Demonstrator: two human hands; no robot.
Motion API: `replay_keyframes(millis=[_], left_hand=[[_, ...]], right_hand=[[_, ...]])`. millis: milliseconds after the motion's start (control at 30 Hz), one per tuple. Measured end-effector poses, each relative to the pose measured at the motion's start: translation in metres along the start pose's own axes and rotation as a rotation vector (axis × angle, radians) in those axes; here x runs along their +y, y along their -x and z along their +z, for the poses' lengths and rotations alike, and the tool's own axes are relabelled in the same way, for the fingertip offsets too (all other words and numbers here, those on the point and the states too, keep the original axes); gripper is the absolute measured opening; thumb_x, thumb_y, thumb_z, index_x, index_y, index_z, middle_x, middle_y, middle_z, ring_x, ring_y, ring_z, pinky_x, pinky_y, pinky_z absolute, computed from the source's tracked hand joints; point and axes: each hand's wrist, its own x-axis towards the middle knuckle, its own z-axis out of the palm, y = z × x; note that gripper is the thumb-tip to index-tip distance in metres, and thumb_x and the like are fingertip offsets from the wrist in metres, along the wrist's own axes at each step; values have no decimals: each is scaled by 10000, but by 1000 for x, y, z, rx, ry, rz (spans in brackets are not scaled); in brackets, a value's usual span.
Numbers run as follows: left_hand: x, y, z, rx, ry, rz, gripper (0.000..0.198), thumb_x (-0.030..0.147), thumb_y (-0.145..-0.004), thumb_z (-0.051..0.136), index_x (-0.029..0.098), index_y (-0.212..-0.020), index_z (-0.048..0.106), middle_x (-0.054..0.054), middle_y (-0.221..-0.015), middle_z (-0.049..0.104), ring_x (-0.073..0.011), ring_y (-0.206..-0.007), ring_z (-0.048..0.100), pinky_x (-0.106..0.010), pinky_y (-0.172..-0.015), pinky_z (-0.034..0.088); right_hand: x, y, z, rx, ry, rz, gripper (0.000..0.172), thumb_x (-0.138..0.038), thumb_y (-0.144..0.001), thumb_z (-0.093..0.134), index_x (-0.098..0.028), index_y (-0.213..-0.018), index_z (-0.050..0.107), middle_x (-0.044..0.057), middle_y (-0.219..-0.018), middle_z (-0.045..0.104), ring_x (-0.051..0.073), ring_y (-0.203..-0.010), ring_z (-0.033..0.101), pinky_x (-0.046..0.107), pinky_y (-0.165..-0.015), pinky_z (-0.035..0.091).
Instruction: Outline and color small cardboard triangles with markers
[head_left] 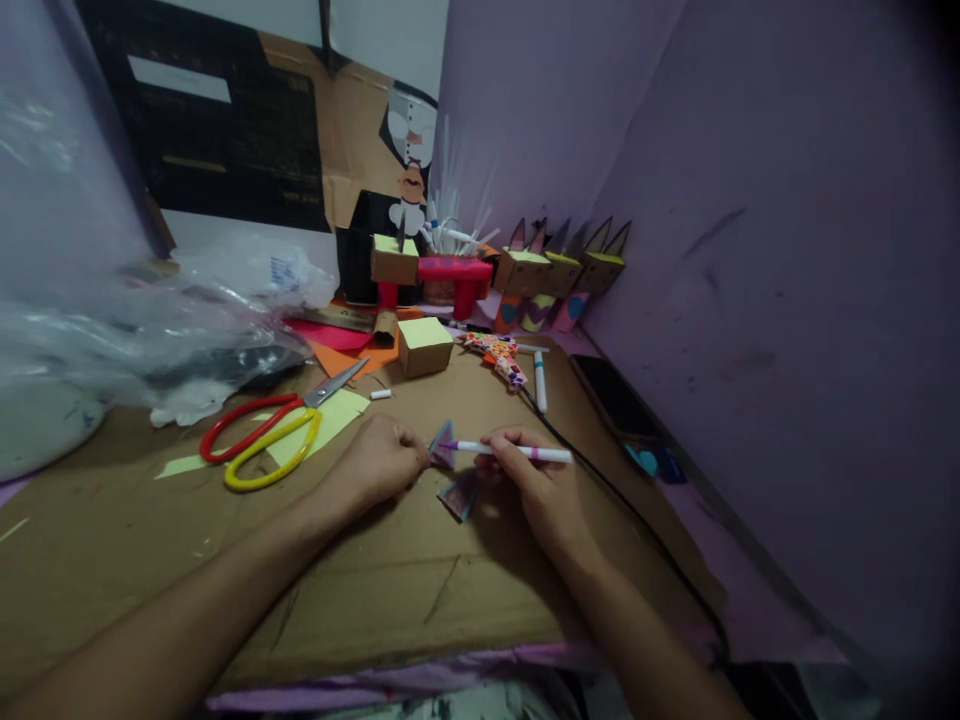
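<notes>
My left hand is closed, pinching the edge of a small triangular paper piece coloured blue and purple. In my right hand is a white felt-tip pen with a purple tip, which points left and meets that piece. A second coloured triangular piece lies on the cardboard just below, close to my right fingers. Left of my left hand rest scissors with one red and one yellow handle loop, their blades apart, over pale yellow paper. A white pen cap lies beyond my left hand.
Beyond my hands stand a small cardboard box with a yellow top, a patterned glue gun with its black cord, and another marker. Several cardboard figures with pointed ears line the back. A phone lies right; plastic bags fill the left.
</notes>
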Motion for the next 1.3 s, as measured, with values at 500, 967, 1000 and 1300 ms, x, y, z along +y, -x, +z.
replay_keyframes(millis=[500, 967, 1000, 1300], left_hand=[[-4, -1, 1, 12, 28, 4, 155, 240, -636, 489, 156, -512, 530, 43, -361, 439, -79, -294, 371, -194, -309, 242], [4, 4, -1, 8, -2, 8, 183, 213, -647, 474, 152, -487, 539, 47, -326, 409, -70, -301, 353, -190, -340, 241], [4, 4, -1, 7, -4, 9, 181, 214, -646, 470, 153, -490, 539, 47, -331, 412, -72, -303, 359, -191, -340, 246], [1, 2, -1, 1, -15, 26, 175, 221, -640, 452, 154, -506, 543, 41, -350, 433, -72, -305, 365, -190, -339, 244]], right_hand=[[10, -8, -9, 31, -56, 1, 139, -279, -718, 578, -155, -659, 601, -16, -493, 603, 99, -439, 535, 185, -423, 390], [6, -5, -6, -58, 53, -16, 136, -240, -704, 597, -139, -619, 627, -5, -486, 593, 98, -455, 506, 194, -452, 372], [6, -5, -6, -55, 52, -15, 137, -245, -705, 595, -140, -621, 625, -6, -485, 592, 99, -454, 508, 195, -453, 374], [8, -5, -6, -39, 61, -9, 137, -241, -690, 596, -137, -604, 620, -10, -465, 583, 97, -435, 500, 195, -440, 368]])
